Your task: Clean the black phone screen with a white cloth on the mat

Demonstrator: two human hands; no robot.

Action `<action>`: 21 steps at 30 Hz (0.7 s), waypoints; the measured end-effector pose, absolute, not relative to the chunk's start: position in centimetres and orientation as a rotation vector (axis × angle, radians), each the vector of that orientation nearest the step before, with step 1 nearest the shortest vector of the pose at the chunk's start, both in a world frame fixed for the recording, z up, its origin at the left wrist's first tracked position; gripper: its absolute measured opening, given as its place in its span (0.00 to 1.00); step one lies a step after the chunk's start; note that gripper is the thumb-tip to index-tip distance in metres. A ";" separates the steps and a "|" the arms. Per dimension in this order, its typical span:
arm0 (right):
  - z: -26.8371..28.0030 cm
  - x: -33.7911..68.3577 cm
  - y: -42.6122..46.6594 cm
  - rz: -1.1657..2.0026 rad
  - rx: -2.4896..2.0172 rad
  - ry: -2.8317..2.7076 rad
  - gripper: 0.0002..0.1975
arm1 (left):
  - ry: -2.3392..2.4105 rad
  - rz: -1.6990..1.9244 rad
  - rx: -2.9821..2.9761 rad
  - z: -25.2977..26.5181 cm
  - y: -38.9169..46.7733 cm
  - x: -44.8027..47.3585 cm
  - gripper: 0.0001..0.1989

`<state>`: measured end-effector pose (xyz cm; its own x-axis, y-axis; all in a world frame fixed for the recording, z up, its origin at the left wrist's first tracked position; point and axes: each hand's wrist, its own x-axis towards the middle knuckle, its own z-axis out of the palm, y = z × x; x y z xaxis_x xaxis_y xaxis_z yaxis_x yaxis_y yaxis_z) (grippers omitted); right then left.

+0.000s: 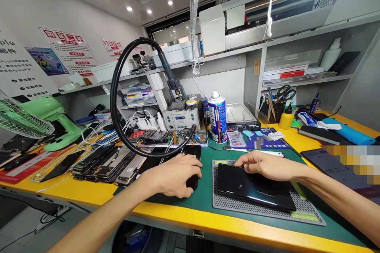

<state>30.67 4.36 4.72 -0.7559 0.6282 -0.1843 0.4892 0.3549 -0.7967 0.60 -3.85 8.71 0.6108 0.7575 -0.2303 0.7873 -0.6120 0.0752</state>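
Observation:
My left hand (179, 176) lies over a black phone (194, 152) on the green work mat, its fingers curled round the sides. My right hand (263, 166) has its fingers bent against the far edge of a glossy black phone (255, 187), gripping it there; part of the grip is hidden under the hand. That phone lies tilted across a grey perforated pad (308, 215), and a second dark layer shows beneath its left end. Left of my left hand, several phone screens (109, 162) lie stacked side by side.
A hot-air station (182, 116) with a looping black hose (114, 99) stands behind my left hand. A blue spray can (217, 118) and a heating plate (242, 116) are at the back. A green fan (44, 118) is at left, and a yellow bottle (286, 118) at right.

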 end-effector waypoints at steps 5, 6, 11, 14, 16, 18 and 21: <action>4.6 30.5 4.2 1.272 -1.071 -2.493 0.18 | 1.295 -0.225 2.662 8.6 -4.1 0.7 0.20; 4.5 30.5 4.2 1.260 -1.076 -2.499 0.19 | 1.299 -0.218 2.657 8.6 -4.2 0.7 0.20; 4.8 30.2 3.9 1.231 -1.039 -2.533 0.21 | 1.316 -0.159 2.624 8.9 -4.4 0.9 0.33; 5.1 30.0 4.0 1.234 -0.990 -2.558 0.19 | 1.318 -0.084 2.623 8.8 -4.3 2.0 0.43; 5.1 29.7 4.1 1.234 -0.962 -2.571 0.18 | 1.272 0.009 2.645 8.4 -4.0 3.2 0.47; 5.0 29.4 4.3 1.232 -0.949 -2.577 0.18 | 1.204 0.115 2.673 7.8 -3.6 4.5 0.45; 4.9 29.0 4.6 1.234 -0.947 -2.579 0.16 | 1.150 0.185 2.695 6.8 -3.2 5.9 0.37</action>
